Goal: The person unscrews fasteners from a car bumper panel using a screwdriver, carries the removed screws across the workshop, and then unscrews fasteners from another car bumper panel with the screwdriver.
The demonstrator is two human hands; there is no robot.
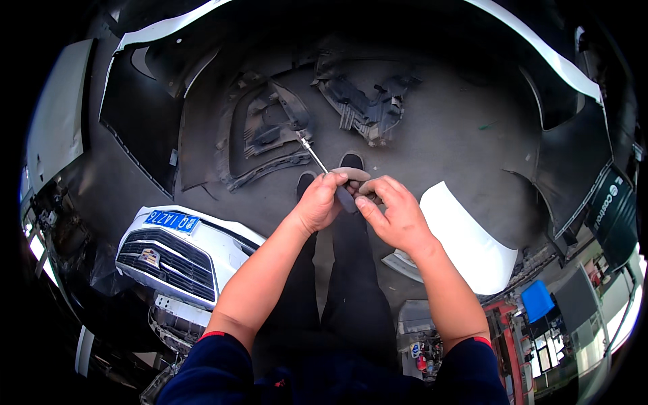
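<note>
My left hand (322, 202) is closed around a tool with a slim metal shaft (314, 154) and a socket-like tip, which points up and to the left. A dark handle (345, 200) shows between my two hands. My right hand (397, 214) is curled beside it, thumb and fingers drawn together near the handle's end. Grey-beige material (351, 174) covers or lies along the fingertips; whether it is glove fabric or something held is unclear. Both hands are raised in front of my legs, above my dark shoes (352, 160).
Black plastic car parts (368, 108) and curved liner pieces (270, 128) lie on the grey floor ahead. A large white-edged panel (540, 50) arches around them. At left is a white front bumper (226, 260) with grille; at right, a white panel (466, 236) and a blue object (537, 301).
</note>
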